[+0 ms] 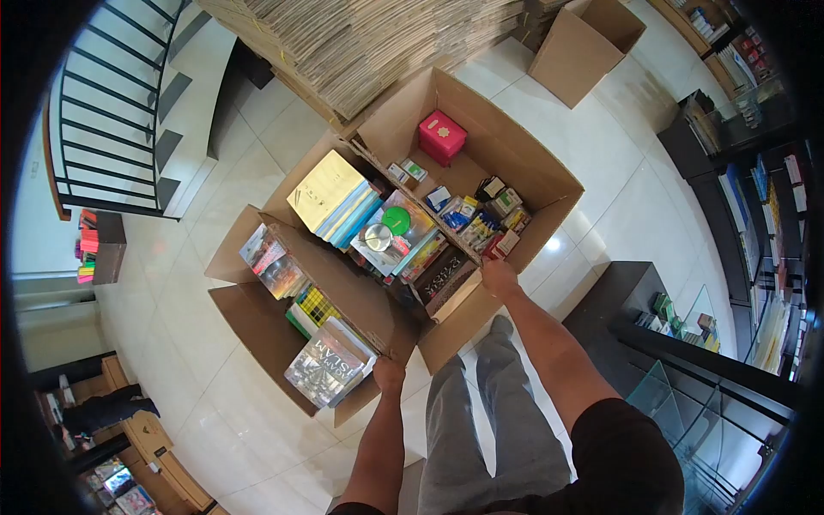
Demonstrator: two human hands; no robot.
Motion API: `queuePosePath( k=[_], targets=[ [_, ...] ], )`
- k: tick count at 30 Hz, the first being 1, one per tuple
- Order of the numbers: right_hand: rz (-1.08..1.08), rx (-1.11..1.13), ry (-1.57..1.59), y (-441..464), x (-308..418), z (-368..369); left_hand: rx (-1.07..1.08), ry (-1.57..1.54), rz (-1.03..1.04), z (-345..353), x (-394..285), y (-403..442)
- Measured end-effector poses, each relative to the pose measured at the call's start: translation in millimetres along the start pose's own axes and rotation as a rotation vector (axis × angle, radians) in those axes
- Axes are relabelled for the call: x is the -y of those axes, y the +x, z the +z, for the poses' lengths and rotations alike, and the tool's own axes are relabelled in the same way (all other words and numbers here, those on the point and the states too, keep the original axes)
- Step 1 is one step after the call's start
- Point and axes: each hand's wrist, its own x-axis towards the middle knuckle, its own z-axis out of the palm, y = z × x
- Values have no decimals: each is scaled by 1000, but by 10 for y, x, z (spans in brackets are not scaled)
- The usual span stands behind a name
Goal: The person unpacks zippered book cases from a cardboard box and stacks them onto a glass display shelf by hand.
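Note:
Three open cardboard boxes stand side by side on the floor before me. My left hand (389, 374) is closed on the near edge of the left cardboard box (249, 330), beside a book titled with "ISLAM" (328, 367). My right hand (499, 281) grips the cardboard edge where the middle cardboard box (365, 302) meets the right cardboard box (515, 129). The middle box holds stacked books (330, 193), a green round lid (396, 221) and a clear round container (377, 238). Inside the right one are a red box (442, 137) and several small packets (475, 227).
Flattened cardboard (343, 51) is piled high behind the boxes. Another open carton (575, 56) stands at the back right. A staircase railing (112, 120) rises at left. Dark shelves (747, 223) and a glass display case (678, 403) line the right side.

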Motion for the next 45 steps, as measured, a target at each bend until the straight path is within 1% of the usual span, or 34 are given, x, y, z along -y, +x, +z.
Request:
queuePosePath(
  k=[4, 5, 7, 10, 13, 16, 19, 22, 25, 28, 31, 33, 34, 36, 37, 38, 40, 43, 44, 45],
  targets=[
    [-35, -43, 11, -37, 10, 15, 18, 45, 49, -37, -7, 10],
    [-43, -44, 13, -52, 14, 25, 24, -12, 43, -57, -8, -14],
    [-45, -46, 19, -53, 15, 61, 34, -124, 31, -342, -224, -148],
    [-25, -21, 23, -113, 56, 95, 54, -140, 67, -171, -26, -37],
    [-7, 24, 16, -217, 127, 33, -9, -61, 86, -40, 103, 38],
    [0, 30, 40, -255, 143, 89, -17, -130, 107, -42, 160, 33],
    [7, 36, 42, -274, 173, 166, -67, -110, 168, -9, 233, 70],
    [13, 52, 37, -297, 195, 137, -127, -15, 242, 1, 276, 76],
    [13, 65, 53, -268, 137, 149, 45, -70, 60, -91, 184, 67],
    [31, 83, 77, -189, 51, 150, 87, -208, 22, -254, -36, -29],
    [69, 112, 168, -171, 50, 89, 28, -144, -22, -97, 11, 12],
    [71, 105, 283, -235, -11, -61, -46, -83, 6, 32, 91, 26],
    [8, -126, 300, -313, -67, -215, -81, -54, 22, 44, 52, 17],
    [-101, -588, 322, -446, -310, -508, -23, -125, 48, -8, -32, -116],
    [12, -728, 337, -412, -466, -542, -1, -160, 53, -72, -82, -210],
    [129, -865, 352, -391, -633, -568, -131, -111, 100, -70, -113, -304],
    [449, -983, 518, -344, -941, -608, -392, -19, 206, -42, -233, -488],
    [778, -886, 711, -183, -1344, -502, -100, -242, 210, -125, -478, -738],
    [733, -828, 658, -17, -1613, -232, -27, -318, 264, 46, -443, -735],
    [751, -711, 825, -49, -1611, -297, 150, -390, 253, 34, -590, -779]
  ],
)
